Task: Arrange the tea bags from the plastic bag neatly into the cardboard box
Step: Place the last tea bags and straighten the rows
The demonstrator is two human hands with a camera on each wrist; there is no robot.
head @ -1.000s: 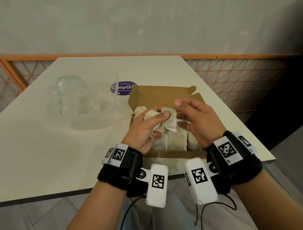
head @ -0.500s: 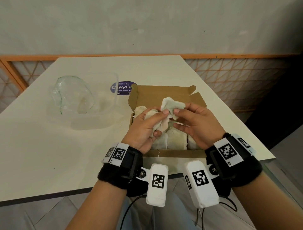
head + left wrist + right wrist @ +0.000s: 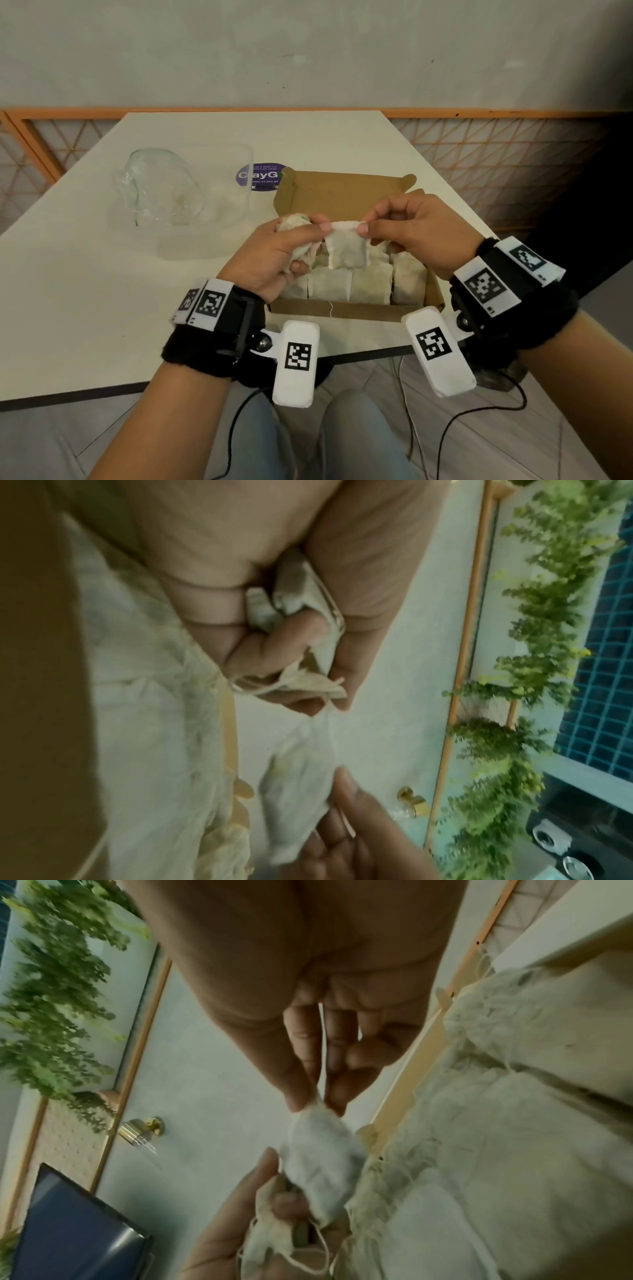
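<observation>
Both hands stretch one tea bag [image 3: 346, 249] flat above the cardboard box [image 3: 346, 310], right hand [image 3: 416, 230] pinching its corner, left hand [image 3: 279, 255] also clutching spare bags; next, probably slot it beside the packed row

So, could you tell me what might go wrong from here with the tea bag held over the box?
The tea bag hangs by its top edge between the left hand and right hand; pulling apart might tear it. The left hand also grips a bunch of tea bags with loose strings, which might snag. Lowering it could disturb the row of bags in the cardboard box.
</observation>
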